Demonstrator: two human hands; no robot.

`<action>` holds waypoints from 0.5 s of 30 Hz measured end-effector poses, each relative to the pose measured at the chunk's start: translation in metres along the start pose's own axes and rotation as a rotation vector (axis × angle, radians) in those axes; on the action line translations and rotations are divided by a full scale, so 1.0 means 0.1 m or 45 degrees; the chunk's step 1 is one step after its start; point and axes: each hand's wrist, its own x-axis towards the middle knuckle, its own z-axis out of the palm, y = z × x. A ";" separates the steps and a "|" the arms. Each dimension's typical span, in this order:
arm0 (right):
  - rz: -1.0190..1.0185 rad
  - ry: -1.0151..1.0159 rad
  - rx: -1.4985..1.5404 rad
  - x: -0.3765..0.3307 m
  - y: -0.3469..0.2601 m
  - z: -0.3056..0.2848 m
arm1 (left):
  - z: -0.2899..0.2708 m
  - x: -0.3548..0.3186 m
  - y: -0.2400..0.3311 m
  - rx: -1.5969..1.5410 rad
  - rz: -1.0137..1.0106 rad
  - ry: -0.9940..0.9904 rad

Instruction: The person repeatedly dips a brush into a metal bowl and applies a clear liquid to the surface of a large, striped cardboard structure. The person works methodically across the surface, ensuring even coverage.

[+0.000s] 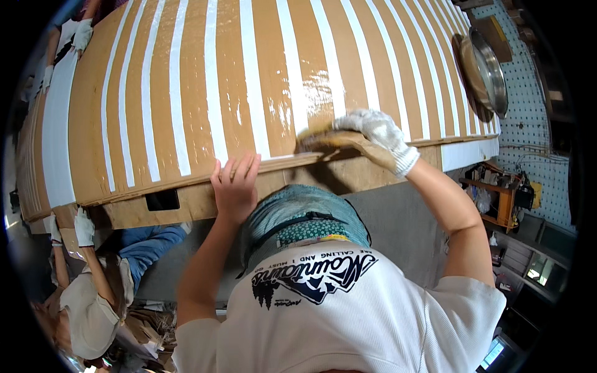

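Bare left hand [234, 186] pressing flat, fingers spread, on near edge of brown cardboard sheet with white stripes [249, 81]. Gloved right hand [376, 137] just beyond, gripping tan brush [323, 140], wiping glossy patch; stripes running away lengthwise.

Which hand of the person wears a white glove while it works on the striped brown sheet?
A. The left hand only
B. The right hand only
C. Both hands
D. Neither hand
B: the right hand wears a white glove and presses a brush on the striped brown sheet, while the left hand is bare at the sheet's edge.
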 end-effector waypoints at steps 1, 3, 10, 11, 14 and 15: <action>0.044 -0.241 0.292 0.09 0.06 -0.13 | -0.02 0.01 0.02 -0.024 -0.019 -0.025; 0.445 -0.676 0.097 0.30 0.49 -0.12 | 0.06 0.00 -0.02 -0.022 0.015 0.046; 0.423 0.221 0.095 2.00 1.14 -0.44 | 0.22 0.01 -0.10 0.105 0.079 0.171; 0.428 0.256 0.086 2.28 1.27 -0.47 | 0.23 0.02 -0.10 0.155 0.109 0.184; 0.471 0.297 -0.054 3.11 1.67 -0.58 | 0.34 -0.15 -0.15 0.247 0.117 0.123; 0.468 0.317 -0.059 3.38 1.85 -0.55 | 0.28 -0.17 -0.14 0.264 0.115 0.053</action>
